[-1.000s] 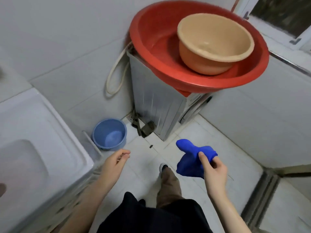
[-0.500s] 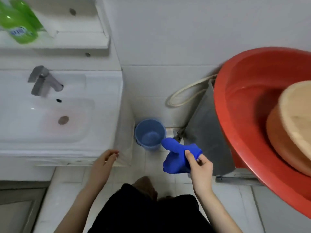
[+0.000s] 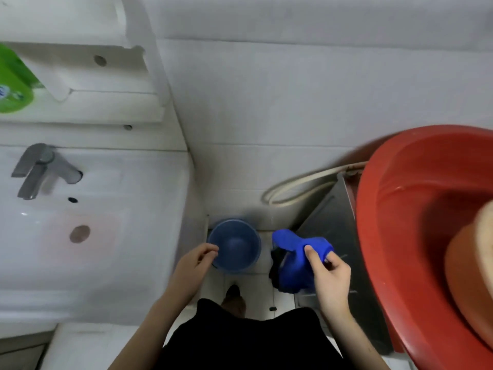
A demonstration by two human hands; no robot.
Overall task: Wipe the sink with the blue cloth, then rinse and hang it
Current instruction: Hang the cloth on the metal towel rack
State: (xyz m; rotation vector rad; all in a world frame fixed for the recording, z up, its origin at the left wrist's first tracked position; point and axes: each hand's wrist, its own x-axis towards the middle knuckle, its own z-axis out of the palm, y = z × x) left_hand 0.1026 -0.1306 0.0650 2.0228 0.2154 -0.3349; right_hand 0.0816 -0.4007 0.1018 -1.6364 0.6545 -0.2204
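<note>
The white sink (image 3: 138,236) fills the left of the head view, with a grey tap (image 3: 42,169) at its back and a round drain (image 3: 79,233) in the basin. My right hand (image 3: 329,276) grips the bunched blue cloth (image 3: 296,260) over the floor, well to the right of the sink. My left hand (image 3: 194,265) hangs empty with loosely curled fingers just off the sink's right edge.
A small blue bucket (image 3: 234,245) stands on the floor between my hands. A large red basin (image 3: 394,236) holding a tan bowl (image 3: 469,284) sits on a grey machine (image 3: 333,236) at the right. A green bottle (image 3: 13,84) is on the shelf above the sink.
The view has swung left from the red basin to the sink. My right hand still holds the cloth and both hands have drifted slightly right of the sink's edge.
</note>
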